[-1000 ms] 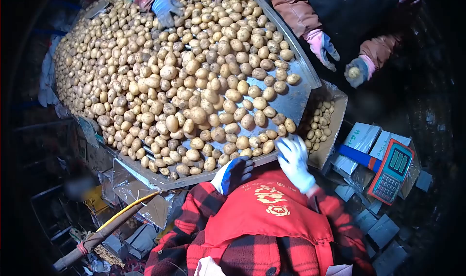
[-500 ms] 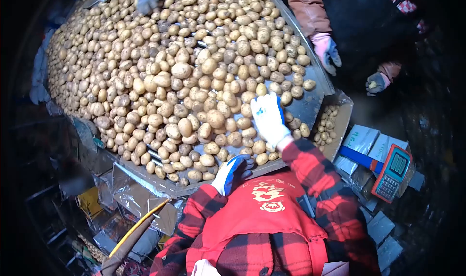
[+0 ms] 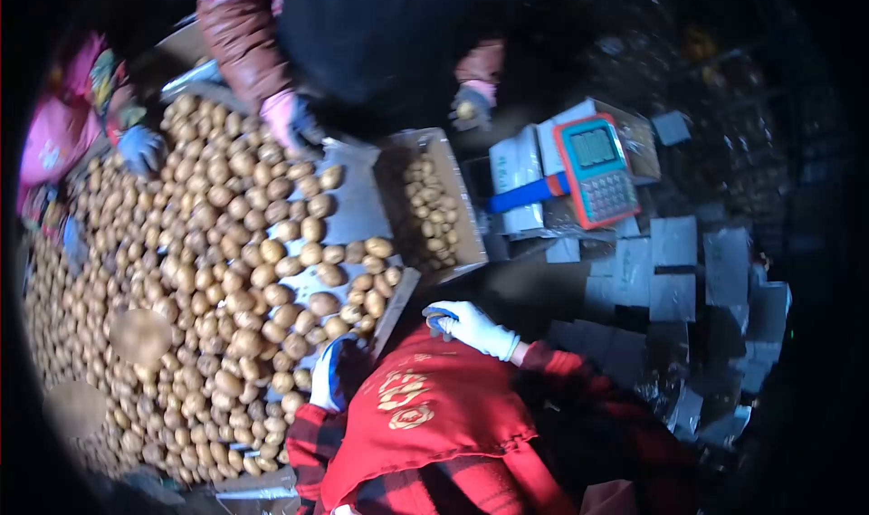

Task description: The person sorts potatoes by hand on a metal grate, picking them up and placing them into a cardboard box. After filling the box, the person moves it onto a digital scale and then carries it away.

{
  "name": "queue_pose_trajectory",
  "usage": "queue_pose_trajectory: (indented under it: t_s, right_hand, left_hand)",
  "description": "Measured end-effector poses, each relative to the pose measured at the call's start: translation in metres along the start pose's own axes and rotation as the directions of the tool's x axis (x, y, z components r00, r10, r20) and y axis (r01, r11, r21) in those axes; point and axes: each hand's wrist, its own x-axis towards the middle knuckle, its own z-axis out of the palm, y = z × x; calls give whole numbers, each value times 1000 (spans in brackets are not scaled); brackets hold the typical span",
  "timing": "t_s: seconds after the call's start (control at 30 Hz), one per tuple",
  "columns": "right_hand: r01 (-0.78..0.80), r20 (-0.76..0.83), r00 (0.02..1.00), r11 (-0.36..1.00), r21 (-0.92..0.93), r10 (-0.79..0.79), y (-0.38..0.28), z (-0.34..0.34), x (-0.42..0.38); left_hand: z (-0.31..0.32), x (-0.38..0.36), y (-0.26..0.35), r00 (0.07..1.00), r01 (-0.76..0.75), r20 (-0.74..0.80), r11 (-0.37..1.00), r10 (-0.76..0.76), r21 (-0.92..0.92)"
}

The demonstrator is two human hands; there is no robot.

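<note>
Many potatoes [image 3: 244, 289] cover a metal sorting table [image 3: 348, 212]. My left hand [image 3: 328, 375], in a white and blue glove, is at the table's near edge beside the potatoes. Its fingers look loosely stretched, partly in shadow, with nothing visible in them. Off the table, in front of the red apron [image 3: 425, 406], is my right hand [image 3: 478, 328], gloved the same way. Its fingers curl around something brownish, mostly hidden and blurred.
A cardboard box [image 3: 466, 212] of small potatoes stands at the table's end. Beyond are a scale display [image 3: 597, 171] and several wrapped cartons [image 3: 674, 266]. Across the table, one co-worker's gloved hand [image 3: 294, 124] touches the edge; another's glove [image 3: 140, 150] is over potatoes.
My view has turned to the right. My right hand has left the potatoes and come back in front of the apron, fingers now curled. My left hand stays by the edge.
</note>
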Motion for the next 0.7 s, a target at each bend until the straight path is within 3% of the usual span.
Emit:
queue_pose_trajectory:
  t_s: [0.03,0.1,0.17,0.2,0.33,0.4,0.53,0.63,0.7]
  right_hand:
    - [-1,-33,999,1000,7,2,4,-6,-7]
    - [-54,-66,996,997,53,57,12,-11,-13]
    - [-27,-78,996,995,92,35,18,-12,-15]
    - [-28,-82,996,996,87,36,20,-13,-16]
    - [-26,-91,995,996,82,33,26,-19,-20]
    - [-13,-92,996,997,82,21,28,-23,-23]
    - [-9,-52,999,999,48,11,25,-28,-21]
    - [6,-21,1000,998,67,-5,16,-26,-16]
    - [10,47,999,1000,27,-12,4,-21,-3]
  left_hand:
    - [1,3,3,998,14,57,995,-20,102]
    - [9,2,8,995,73,68,996,-76,54]
    - [19,0,5,995,103,22,945,-102,-310]
    - [20,-1,-6,988,125,121,957,-96,-260]
    - [27,7,18,978,188,135,954,-160,-232]
    - [39,4,15,976,218,65,892,-210,-397]
    - [44,-4,16,988,152,29,889,-155,-431]
    - [47,-12,16,978,206,75,856,-193,-474]
    - [50,-14,21,969,236,92,745,-230,-624]
